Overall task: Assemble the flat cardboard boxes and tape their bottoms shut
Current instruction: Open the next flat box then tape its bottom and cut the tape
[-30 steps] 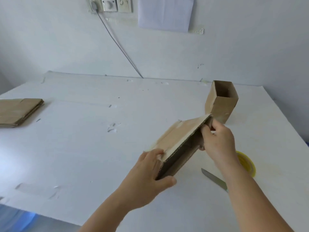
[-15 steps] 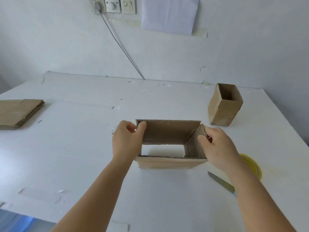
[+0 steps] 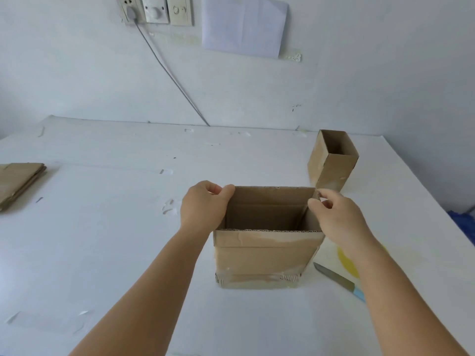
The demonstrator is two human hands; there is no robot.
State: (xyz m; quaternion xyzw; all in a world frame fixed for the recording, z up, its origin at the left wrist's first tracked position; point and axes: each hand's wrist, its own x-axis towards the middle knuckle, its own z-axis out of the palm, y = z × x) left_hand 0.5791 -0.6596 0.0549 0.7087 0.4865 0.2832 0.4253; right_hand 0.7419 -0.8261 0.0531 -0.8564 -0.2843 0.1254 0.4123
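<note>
A white table (image 3: 102, 253) scattered with bits of clear tape fills the near view. On it, just in front of the person, the cardboard box (image 3: 264, 255) stands upright with its top open and clear tape along its lower edge; its inside looks bare. The left hand (image 3: 203, 206) pinches the far left corner of the rim, and the right hand (image 3: 339, 217) pinches the far right corner. Beside the box on the right lie a knife (image 3: 336, 278) and a yellow tape roll (image 3: 345, 260), partly hidden by the forearm. Farther back stand a smaller open box (image 3: 331, 163), and at the left edge a stack of flat cardboard (image 3: 20, 181). On the white wall (image 3: 359, 73) behind are sockets (image 3: 154, 9), a cable (image 3: 174, 78) and a paper sheet (image 3: 244, 24).
</note>
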